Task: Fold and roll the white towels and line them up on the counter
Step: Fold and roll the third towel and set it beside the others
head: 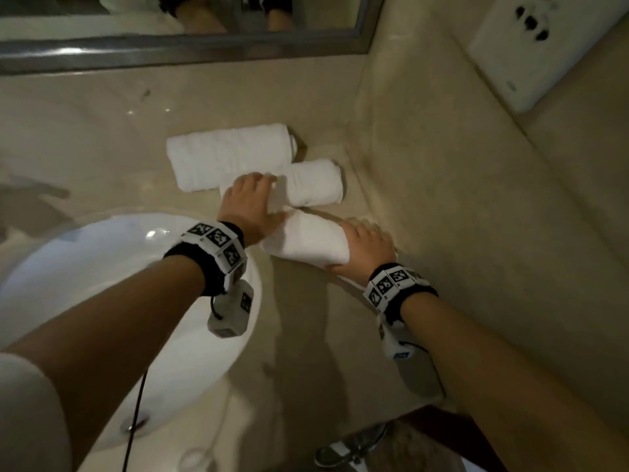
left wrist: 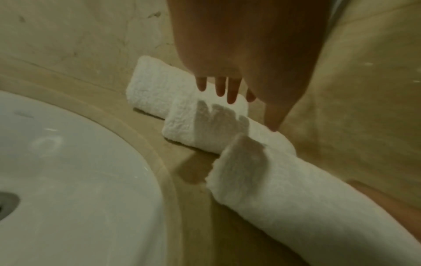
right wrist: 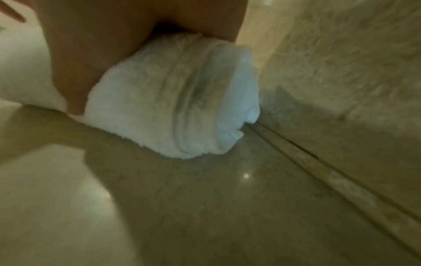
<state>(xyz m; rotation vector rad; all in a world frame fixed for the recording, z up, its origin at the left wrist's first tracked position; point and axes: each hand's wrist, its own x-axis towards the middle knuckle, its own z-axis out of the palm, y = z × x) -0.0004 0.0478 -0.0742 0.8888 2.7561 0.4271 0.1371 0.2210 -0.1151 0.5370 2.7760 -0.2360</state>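
Three rolled white towels lie side by side on the beige marble counter [head: 102, 131], stepping toward the right wall. The far roll [head: 228, 155] and the middle roll [head: 313, 182] lie free. My left hand [head: 265, 195] is spread over the middle roll [left wrist: 193, 126] with its fingers [left wrist: 231, 90] straight, throwing a shadow on it, and its thumb reaches the near roll [head: 306, 240]. My right hand [head: 360, 243] grips the right end of the near roll [right wrist: 170, 99], fingers over the top and thumb [right wrist: 75, 90] down its near side.
A white sink basin [head: 136, 219] sits left of the towels, its rim close to the near roll. The marble side wall [head: 476, 199] runs just right of the rolls and carries a white socket plate [head: 531, 52]. A framed mirror [head: 170, 46] stands behind the counter.
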